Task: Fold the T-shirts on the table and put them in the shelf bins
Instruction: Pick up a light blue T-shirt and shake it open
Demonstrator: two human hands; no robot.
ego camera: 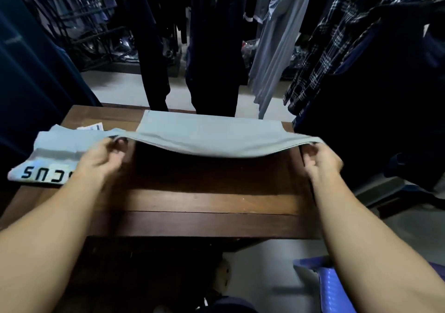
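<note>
A pale grey-blue T-shirt [209,134] lies across the far half of the wooden table [204,202], its near edge lifted off the wood. My left hand [103,158] pinches that edge at its left end. At the right end my right hand [321,159] pinches the same edge, near the table's right side. A second pale T-shirt [48,158] with dark block letters lies folded at the table's left edge, partly under my left wrist.
A white paper tag [92,127] lies behind the lettered shirt. Dark and plaid garments [337,48] hang close behind and to the right of the table. A blue plastic stool [330,286] stands at the lower right. No shelf bins show.
</note>
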